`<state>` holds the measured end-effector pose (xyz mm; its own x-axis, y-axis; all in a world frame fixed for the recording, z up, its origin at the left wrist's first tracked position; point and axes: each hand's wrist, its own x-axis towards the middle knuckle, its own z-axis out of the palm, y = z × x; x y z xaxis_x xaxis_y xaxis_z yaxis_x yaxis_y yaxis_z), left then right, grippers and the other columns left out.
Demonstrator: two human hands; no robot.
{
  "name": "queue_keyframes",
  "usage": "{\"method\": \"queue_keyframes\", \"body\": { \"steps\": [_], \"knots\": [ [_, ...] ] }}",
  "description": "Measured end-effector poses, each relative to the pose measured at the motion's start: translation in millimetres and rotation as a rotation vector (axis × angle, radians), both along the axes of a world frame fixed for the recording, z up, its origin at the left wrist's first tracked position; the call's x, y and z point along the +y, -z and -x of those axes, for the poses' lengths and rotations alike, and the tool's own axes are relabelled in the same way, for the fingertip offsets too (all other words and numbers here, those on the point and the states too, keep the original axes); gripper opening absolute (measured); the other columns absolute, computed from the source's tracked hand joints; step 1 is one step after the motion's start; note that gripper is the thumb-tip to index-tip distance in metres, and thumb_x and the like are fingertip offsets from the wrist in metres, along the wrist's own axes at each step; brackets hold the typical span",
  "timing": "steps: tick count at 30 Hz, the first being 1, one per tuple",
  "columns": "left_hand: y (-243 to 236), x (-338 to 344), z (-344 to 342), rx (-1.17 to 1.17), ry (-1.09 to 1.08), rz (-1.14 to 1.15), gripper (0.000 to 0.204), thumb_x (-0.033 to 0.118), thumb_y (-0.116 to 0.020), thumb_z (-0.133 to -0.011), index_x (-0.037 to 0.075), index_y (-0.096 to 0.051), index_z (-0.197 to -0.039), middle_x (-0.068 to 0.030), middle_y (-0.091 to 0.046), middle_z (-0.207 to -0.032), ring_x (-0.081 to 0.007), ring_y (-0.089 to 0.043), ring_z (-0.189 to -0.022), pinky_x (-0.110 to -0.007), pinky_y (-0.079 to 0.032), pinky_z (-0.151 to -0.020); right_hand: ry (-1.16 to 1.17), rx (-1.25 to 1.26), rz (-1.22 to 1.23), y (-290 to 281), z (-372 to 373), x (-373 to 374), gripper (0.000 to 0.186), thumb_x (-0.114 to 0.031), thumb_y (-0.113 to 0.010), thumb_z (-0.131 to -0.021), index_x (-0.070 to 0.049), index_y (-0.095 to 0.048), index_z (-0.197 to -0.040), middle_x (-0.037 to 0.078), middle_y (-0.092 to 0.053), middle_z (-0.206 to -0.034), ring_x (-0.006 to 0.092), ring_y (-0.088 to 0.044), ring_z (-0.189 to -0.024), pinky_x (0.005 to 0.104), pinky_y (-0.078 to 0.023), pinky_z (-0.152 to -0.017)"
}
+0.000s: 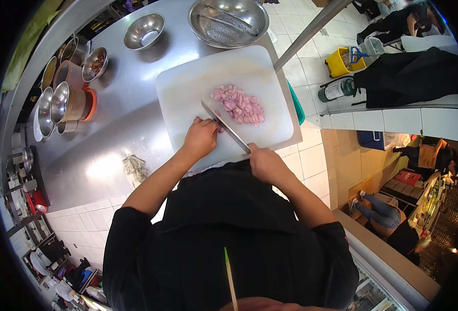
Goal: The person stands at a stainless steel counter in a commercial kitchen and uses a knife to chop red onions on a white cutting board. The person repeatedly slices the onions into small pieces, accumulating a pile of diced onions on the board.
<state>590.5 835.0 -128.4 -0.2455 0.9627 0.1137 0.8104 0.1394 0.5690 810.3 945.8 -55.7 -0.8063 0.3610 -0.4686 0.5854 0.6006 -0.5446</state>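
Observation:
A large white cutting board point(185, 85) lies on the steel table in front of me. My right hand point(267, 164) is closed round the handle of a knife point(231, 133), whose long blade points to the far left across the board. My left hand point(200, 138) has its fingers curled down by the blade, holding a small purplish shallot piece point(220, 129) against the board. The fingertips and blade partly hide this piece. Just beyond the knife sits a loose heap of pink-purple sliced shallots point(239, 106).
A perforated steel strainer point(229, 20) with tongs and a steel bowl point(144, 31) stand beyond the board. Several bowls and containers point(68, 101) crowd the table's left side. A crumpled cloth point(134, 170) lies near its front edge. Other people point(384, 212) are off to the right.

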Motion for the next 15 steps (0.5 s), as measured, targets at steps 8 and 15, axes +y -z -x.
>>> {"method": "queue_keyframes", "body": {
  "steps": [8,15],
  "knots": [
    [9.7,-3.8,-4.1,0.013,-0.018,-0.074,0.006,0.002,-0.063,-0.081,0.006,-0.066,-0.084,-0.0103,-0.065,-0.082,-0.0328,-0.062,-0.078,-0.044,-0.045,-0.082,0.014,0.001,0.022,6.9,-1.8,-4.0,0.023,-0.008,-0.043,-0.093,0.007,-0.051,-0.109,0.033,-0.066,-0.081,0.0506,-0.066,-0.081,0.0597,-0.051,-0.075],
    [2.2,1.5,-1.5,-0.07,0.007,-0.165,0.009,0.002,-0.066,-0.08,0.008,-0.066,-0.087,-0.0081,-0.066,-0.084,-0.0306,-0.062,-0.079,-0.043,-0.043,-0.083,0.078,0.052,-0.042,14.6,-11.6,11.8,0.021,-0.008,-0.045,-0.094,0.007,-0.051,-0.107,0.034,-0.066,-0.081,0.0515,-0.065,-0.078,0.0602,-0.051,-0.074]
  ]
}}
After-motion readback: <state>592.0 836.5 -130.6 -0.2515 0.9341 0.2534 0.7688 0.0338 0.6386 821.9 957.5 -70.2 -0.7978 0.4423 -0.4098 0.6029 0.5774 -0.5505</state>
